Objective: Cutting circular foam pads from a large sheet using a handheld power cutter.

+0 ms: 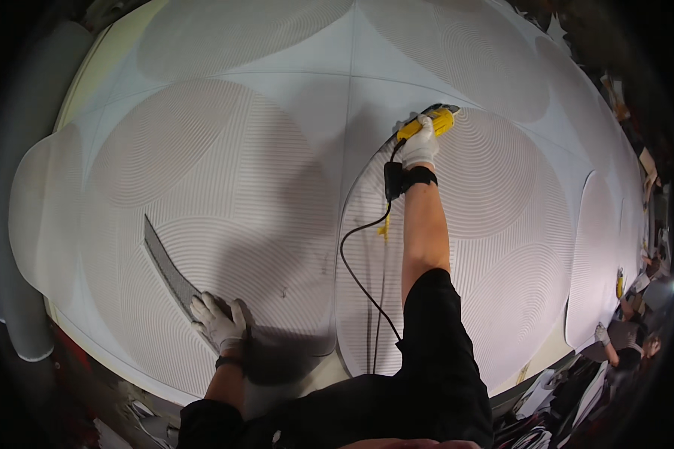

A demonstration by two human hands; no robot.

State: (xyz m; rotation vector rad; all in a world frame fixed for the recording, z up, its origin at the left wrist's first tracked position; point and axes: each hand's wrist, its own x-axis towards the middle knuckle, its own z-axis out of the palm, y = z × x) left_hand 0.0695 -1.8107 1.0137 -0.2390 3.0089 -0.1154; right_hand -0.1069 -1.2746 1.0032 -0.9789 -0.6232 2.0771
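Observation:
In a white glove, my right hand (421, 144) is closed round a yellow handheld electric cutter (436, 125). The cutter's dark head sits at the upper edge of an oval, ribbed off-white sheet (502, 187). A black cable (342, 247) with a small black box (393, 181) runs from it back toward my body. My left hand (219, 322), also gloved, lies with fingers spread over a narrow, curved grey strip (171, 271). That strip rests on another ribbed sheet (277, 172); its lower end is partly hidden under the hand.
More ribbed rounded sheets (240, 34) lie on the pale blue table surface (292, 82). A grey roll (22, 224) runs along the left side. At the right edge a co-worker's gloved hand (602, 334) shows near a yellow tool (619, 283). Scraps (535, 396) pile up beside the table.

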